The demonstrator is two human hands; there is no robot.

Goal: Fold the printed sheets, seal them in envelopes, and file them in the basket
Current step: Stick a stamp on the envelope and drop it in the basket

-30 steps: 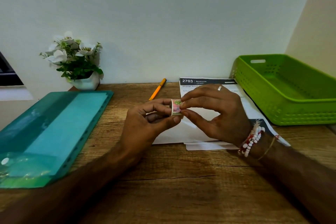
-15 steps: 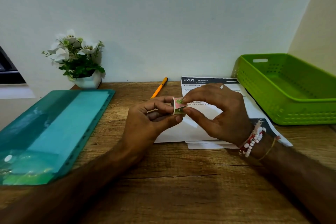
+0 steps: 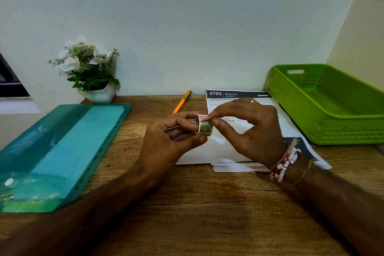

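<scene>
— What lay around us on the wooden table (image 3: 207, 214)?
— A teal folder (image 3: 62, 151) at left, a potted white flower (image 3: 91, 68) and an orange pen (image 3: 182, 101) by the wall, and the green basket (image 3: 324, 131) at right.
— And the printed sheet (image 3: 239, 97)?
— It lay flat beside the basket, header toward the wall, long axis running away from us. White envelopes (image 3: 218, 151) and our hands hid its middle.
— The hands?
— Our left hand (image 3: 172, 143) gripped a patterned tape roll (image 3: 204, 125); our right hand (image 3: 249, 131) pinched its loose end.
</scene>
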